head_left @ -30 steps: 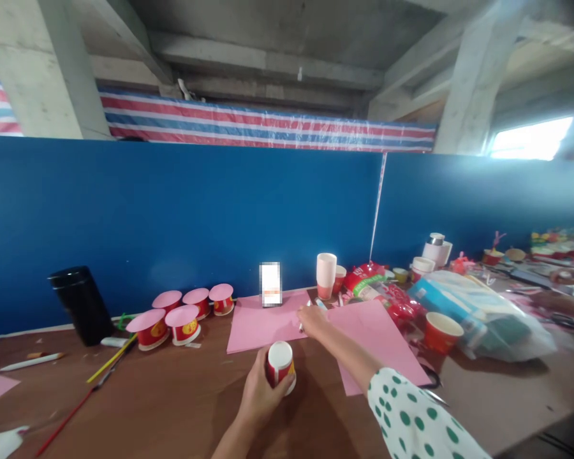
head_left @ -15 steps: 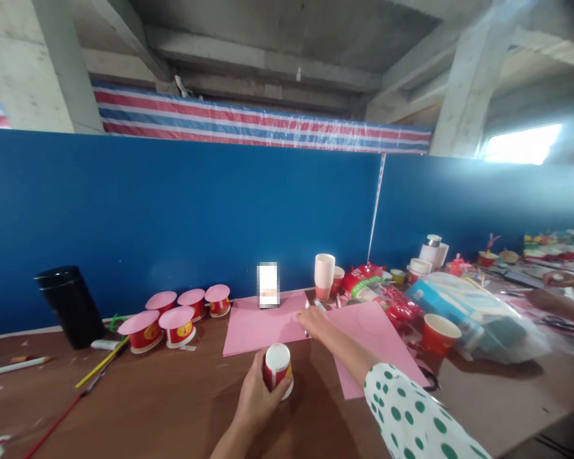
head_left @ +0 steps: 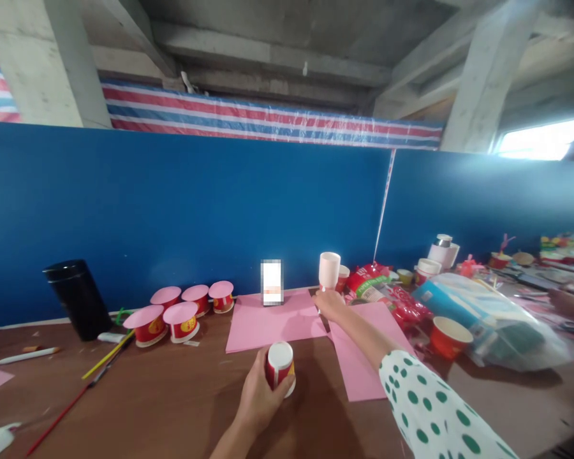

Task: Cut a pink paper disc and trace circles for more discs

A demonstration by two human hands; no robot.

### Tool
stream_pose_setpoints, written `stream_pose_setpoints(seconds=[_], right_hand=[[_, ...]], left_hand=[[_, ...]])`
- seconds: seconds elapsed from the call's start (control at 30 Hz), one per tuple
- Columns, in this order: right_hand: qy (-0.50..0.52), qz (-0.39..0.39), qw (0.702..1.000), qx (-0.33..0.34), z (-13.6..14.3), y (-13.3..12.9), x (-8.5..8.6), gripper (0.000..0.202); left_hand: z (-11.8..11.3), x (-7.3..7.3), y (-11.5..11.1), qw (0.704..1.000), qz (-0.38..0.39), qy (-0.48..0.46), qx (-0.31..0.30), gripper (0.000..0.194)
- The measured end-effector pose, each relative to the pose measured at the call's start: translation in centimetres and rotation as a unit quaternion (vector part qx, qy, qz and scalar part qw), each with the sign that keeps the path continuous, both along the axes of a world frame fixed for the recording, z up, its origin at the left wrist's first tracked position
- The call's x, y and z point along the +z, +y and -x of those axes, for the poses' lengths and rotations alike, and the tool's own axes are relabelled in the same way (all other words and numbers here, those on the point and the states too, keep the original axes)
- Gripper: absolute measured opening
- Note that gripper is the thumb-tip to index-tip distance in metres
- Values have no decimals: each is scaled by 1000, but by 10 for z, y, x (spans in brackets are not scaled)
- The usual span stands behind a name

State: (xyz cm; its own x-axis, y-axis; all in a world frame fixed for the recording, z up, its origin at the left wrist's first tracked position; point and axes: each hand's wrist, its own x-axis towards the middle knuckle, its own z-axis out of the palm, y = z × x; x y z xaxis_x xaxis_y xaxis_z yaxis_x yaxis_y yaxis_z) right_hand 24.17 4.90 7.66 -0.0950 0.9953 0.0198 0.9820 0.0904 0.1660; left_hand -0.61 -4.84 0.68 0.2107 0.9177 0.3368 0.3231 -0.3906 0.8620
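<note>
My left hand (head_left: 261, 395) is wrapped round a red paper cup (head_left: 280, 368) with a white end facing up, at the table's front middle. My right hand (head_left: 331, 305) reaches forward over the edges of the pink paper sheets, its fingers bent; a small white thing shows at the fingertips, too small to name. Just behind that hand stands a tall pale cup (head_left: 329, 270). One pink sheet (head_left: 277, 322) lies beyond the held cup, another (head_left: 363, 363) under my right forearm. Several red cups topped with pink discs (head_left: 180, 312) stand at the left.
A black tumbler (head_left: 79, 299) stands at the back left, near a yellow stick (head_left: 108, 356) and a white pen (head_left: 26, 356). Red packets (head_left: 392, 296), an orange cup (head_left: 449, 338) and a clear plastic bag (head_left: 497, 325) lie right. Another person's hand (head_left: 571, 306) shows at the far right.
My right hand has moved a little right and forward, closer to the tall pale cup. My left hand still holds the red cup. The view has shifted slightly.
</note>
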Motion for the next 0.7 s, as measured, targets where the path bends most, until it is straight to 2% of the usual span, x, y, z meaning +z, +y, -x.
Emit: stream_pose_setpoints(seconds=[0.23,0.47,0.57,0.7], right_hand=[[29,17,999,17,11,-1,-9,31],[101,-32,994,24,12,-4,-6,29],[144,-73,985,53,20,-21,-2,18],[209,-141,963,93,43,-62,-11,46]], left_hand=[[0,8,-5,1000,11,-7,-4,51],[1,1,1,1000,-15,0,15,52],[3,1,4,999,-37,4,28,49],[5,4,8,997,18,-66,30,55]])
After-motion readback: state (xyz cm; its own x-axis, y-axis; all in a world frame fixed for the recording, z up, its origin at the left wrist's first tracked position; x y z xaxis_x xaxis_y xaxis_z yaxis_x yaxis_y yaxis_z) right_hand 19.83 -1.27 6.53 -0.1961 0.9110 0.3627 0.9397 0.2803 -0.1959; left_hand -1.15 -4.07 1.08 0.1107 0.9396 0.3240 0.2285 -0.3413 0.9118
